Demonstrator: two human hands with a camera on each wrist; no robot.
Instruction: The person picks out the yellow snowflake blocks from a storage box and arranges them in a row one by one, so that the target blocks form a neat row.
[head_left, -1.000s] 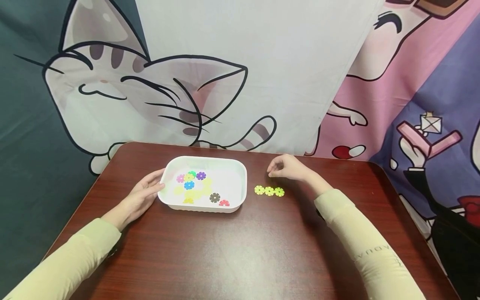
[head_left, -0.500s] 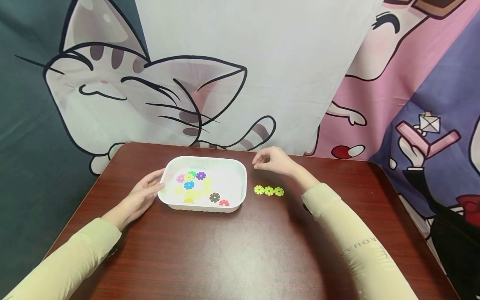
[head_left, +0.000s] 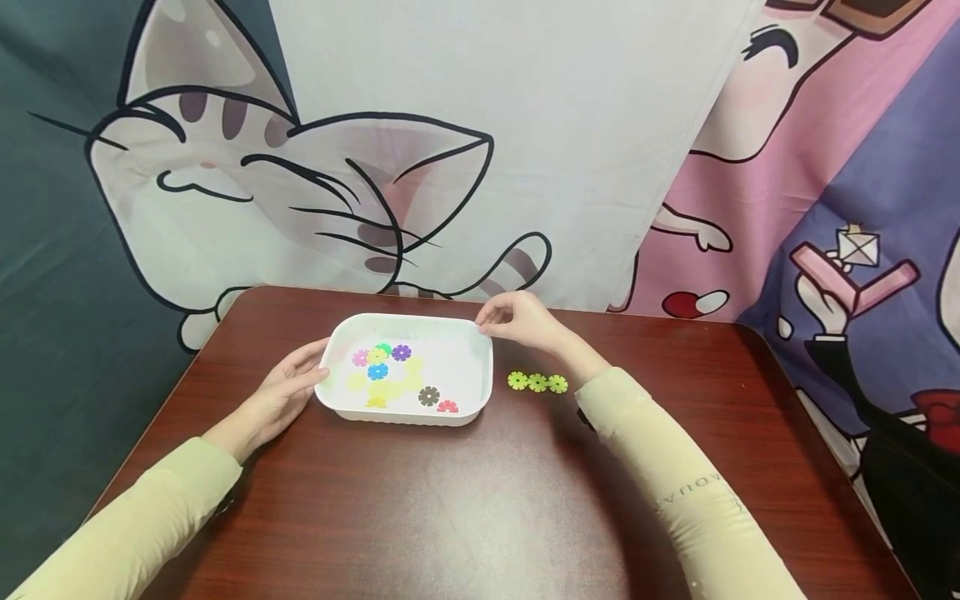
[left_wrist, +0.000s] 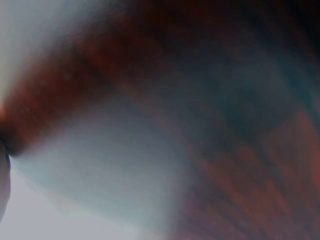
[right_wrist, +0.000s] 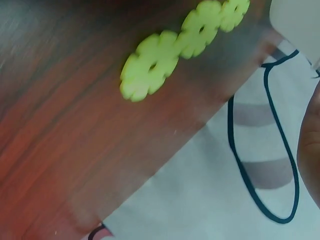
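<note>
A white tray (head_left: 480, 367) holds loose snowflake-shaped plastic discs, among them a blue disc (head_left: 378, 372), a purple disc (head_left: 402, 352), a dark brown disc (head_left: 428, 396) and a red disc (head_left: 447, 407). My left hand (head_left: 281, 392) grips its left side, thumb over the rim. At the tray's back right corner is my right hand (head_left: 521, 321), fingers loosely bent, with nothing seen in them; whether the fingertips touch the rim is unclear. Three joined yellow-green discs (head_left: 537, 383) lie in a row right of the tray. The left wrist view is too blurred to read.
Everything rests on a dark reddish-brown table (head_left: 450, 500). Its back edge meets a hanging cloth (head_left: 600, 167) printed with cartoon animals. In the right wrist view, part of the tray (right_wrist: 297, 25) shows at the top right, beyond the joined discs (right_wrist: 150, 66).
My right hand has moved left, from behind the row of joined discs to the tray's back right corner. The left hand and the tray have stayed in place.
</note>
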